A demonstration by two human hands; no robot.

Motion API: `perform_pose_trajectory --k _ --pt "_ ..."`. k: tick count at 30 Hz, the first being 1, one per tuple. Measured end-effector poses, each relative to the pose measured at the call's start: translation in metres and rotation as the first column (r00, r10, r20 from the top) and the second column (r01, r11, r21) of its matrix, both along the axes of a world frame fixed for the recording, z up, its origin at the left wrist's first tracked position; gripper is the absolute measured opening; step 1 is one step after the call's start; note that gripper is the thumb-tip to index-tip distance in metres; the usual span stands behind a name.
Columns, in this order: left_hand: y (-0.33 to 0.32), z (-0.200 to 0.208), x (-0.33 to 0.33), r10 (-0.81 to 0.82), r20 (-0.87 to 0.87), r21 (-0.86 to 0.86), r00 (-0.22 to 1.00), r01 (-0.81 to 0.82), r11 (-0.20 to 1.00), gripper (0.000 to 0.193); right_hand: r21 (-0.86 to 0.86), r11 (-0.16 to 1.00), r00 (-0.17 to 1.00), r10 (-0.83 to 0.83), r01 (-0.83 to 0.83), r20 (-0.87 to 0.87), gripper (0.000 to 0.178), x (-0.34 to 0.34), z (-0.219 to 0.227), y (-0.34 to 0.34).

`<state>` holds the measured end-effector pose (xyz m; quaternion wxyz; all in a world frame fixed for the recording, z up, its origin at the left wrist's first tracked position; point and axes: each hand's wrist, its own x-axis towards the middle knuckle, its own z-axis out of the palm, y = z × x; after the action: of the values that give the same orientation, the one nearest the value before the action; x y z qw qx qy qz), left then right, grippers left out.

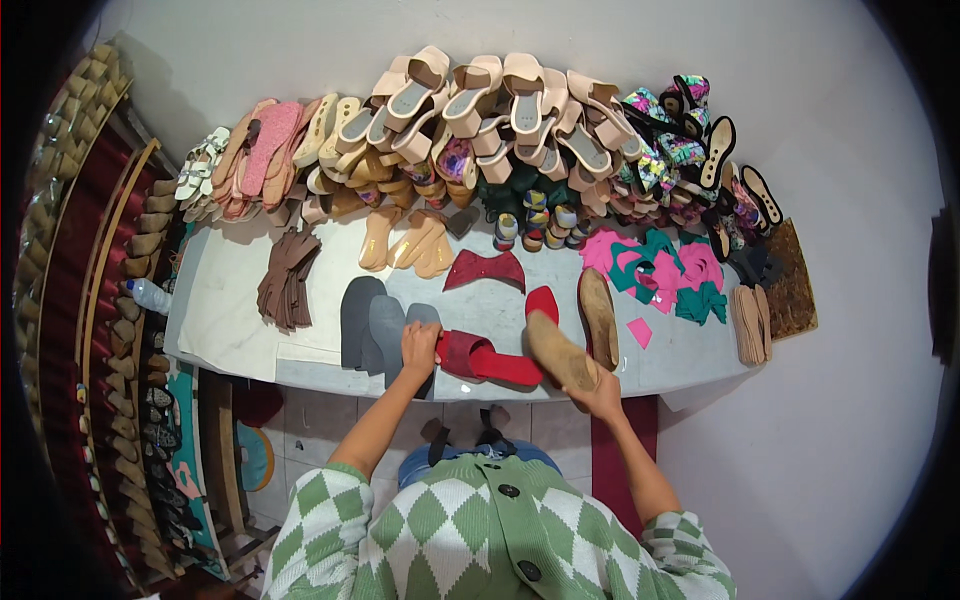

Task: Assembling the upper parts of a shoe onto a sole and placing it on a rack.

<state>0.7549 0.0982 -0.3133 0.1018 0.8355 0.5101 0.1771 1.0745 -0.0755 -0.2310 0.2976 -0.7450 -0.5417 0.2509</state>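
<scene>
My left hand [420, 345] is closed on the left end of a red slide sandal [510, 369], which has a dark red strap across it. In my right hand [597, 392] is a worn wooden shoe last [557, 352], tilted over the table edge. Behind that last, a red sole piece [541, 302] shows in part. A second wooden last [598, 325] lies just to the right. Grey sole pieces [386, 325] lie by my left hand, partly hidden by it. Farther back is a dark red cut upper piece [484, 271].
Heaped sandals [525, 95] line the table's back. Brown strips [289, 275] lie left, pink and green scraps [660, 268] right. Beige soles [752, 325] sit at the right edge of the table [225, 300]. A rack of lasts [125, 400] stands left, near a plastic bottle [148, 295].
</scene>
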Motion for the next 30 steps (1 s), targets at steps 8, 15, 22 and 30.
perform_pose_trajectory --k 8,15,22,30 --pt "-0.01 0.007 -0.005 -0.026 0.069 -0.011 0.997 0.027 1.0 0.024 0.047 0.968 0.948 -0.25 0.245 0.197 0.07 -0.019 -0.025 0.046" --pt "-0.028 0.013 -0.012 -0.007 0.114 -0.077 0.993 0.016 0.997 0.039 -0.019 0.979 0.957 -0.193 0.202 0.218 0.066 -0.021 -0.052 0.054" --pt "-0.044 0.007 -0.018 -0.011 0.172 -0.094 0.985 0.027 0.995 0.036 0.161 0.98 0.944 -0.163 0.12 0.288 0.06 -0.028 -0.049 0.048" --pt "-0.048 -0.009 -0.013 0.23 0.252 -0.22 0.94 -0.176 0.96 0.04 0.275 0.955 0.931 0.005 -0.113 0.364 0.056 -0.071 -0.021 0.041"
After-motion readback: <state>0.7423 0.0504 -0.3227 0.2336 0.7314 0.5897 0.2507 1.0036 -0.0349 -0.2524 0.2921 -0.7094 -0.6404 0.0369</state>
